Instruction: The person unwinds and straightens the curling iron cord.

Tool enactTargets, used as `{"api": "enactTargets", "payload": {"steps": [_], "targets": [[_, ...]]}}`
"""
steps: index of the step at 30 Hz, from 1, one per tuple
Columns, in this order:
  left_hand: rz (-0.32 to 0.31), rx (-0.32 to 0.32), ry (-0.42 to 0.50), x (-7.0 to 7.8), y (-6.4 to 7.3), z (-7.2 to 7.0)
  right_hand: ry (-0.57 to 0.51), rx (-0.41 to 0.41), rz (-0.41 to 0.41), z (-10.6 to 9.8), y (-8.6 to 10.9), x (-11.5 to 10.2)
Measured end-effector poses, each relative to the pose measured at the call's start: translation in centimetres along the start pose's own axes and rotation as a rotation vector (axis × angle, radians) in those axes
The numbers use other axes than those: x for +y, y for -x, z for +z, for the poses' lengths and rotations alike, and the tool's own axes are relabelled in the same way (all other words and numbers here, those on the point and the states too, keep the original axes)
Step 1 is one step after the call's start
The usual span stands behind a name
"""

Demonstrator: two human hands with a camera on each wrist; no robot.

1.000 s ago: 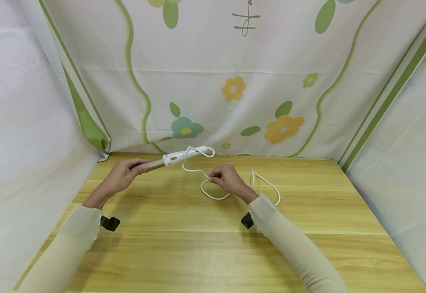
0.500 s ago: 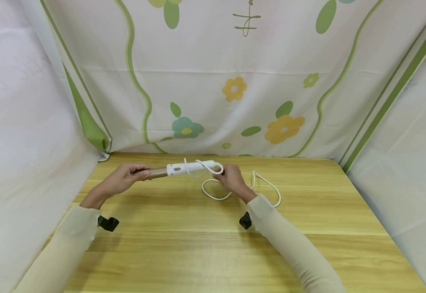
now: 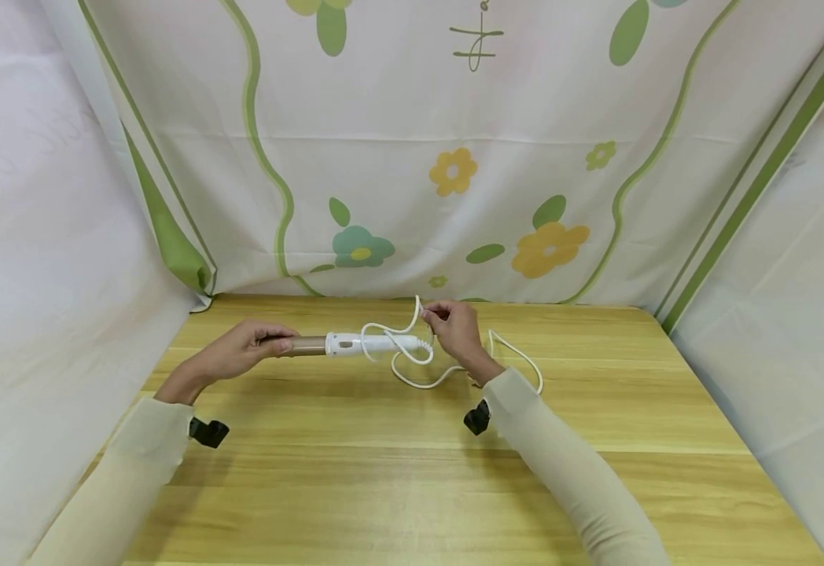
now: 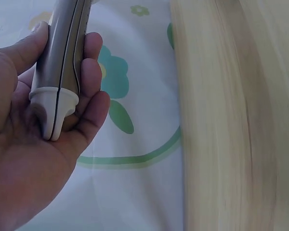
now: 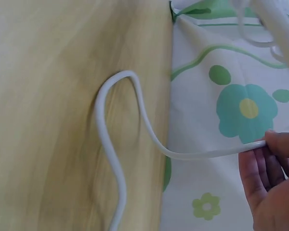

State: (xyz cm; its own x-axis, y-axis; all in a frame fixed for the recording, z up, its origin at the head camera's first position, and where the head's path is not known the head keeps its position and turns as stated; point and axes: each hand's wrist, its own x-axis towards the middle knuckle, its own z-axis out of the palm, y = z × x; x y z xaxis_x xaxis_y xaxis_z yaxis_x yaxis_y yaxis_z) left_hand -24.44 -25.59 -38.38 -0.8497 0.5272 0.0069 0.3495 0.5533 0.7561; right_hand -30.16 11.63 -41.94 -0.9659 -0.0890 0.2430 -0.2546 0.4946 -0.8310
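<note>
A curling iron (image 3: pixel 377 343) with a white handle and a brown barrel lies level above the table in the head view. My left hand (image 3: pixel 238 350) grips its barrel end. In the left wrist view, thumb and fingers curl around the brown barrel (image 4: pixel 62 48), whose split white tip points toward the palm. A white cord (image 5: pixel 111 154) leaves the handle's right end and loops loosely across the handle. My right hand (image 3: pixel 457 330) pinches the cord between thumb and fingertips, just right of the handle. The cord's far end is hidden behind the right forearm.
The wooden table (image 3: pixel 384 487) spreads beneath both hands. More of the cord lies in a loop on it, beside the right wrist. A floral curtain (image 3: pixel 398 157) hangs along the back edge, with pale cloth at both sides. A dark camera mount sits on each wrist.
The curling iron has dropped from an upward tilt to level. My right hand first moved toward the handle's end, then rose slightly with the cord, lifting a loop of it.
</note>
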Motion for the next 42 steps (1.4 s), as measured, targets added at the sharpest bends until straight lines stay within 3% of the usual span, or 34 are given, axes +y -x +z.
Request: {"api": "enactTargets", "payload": {"steps": [8,13,19,24,28,35,42], "targets": [[-0.032,0.042,-0.098,-0.1,-0.2,0.2,-0.119,-0.015,-0.061,-1.0,0.4,-1.5],[-0.073,0.107,-0.135,-0.2,-0.3,0.3,-0.144,-0.092,-0.14,-1.6,0.6,-2.3],[-0.123,0.151,-0.138,-0.1,-0.3,0.1,-0.127,-0.332,-0.191,-2.5,0.4,-2.4],[-0.175,0.167,-0.108,-0.1,-0.2,-0.2,0.007,-0.566,-0.248,-3.1,0.6,-2.8],[-0.185,0.168,-0.093,0.0,0.0,-0.4,0.11,-0.672,-0.276,-2.6,0.7,-2.6],[-0.154,0.147,-0.028,0.2,0.5,-0.7,0.234,-0.645,-0.255,-0.9,0.9,-0.8],[-0.119,0.114,0.02,0.6,0.6,-0.9,0.277,-0.452,-0.112,-0.5,0.7,-0.6]]}}
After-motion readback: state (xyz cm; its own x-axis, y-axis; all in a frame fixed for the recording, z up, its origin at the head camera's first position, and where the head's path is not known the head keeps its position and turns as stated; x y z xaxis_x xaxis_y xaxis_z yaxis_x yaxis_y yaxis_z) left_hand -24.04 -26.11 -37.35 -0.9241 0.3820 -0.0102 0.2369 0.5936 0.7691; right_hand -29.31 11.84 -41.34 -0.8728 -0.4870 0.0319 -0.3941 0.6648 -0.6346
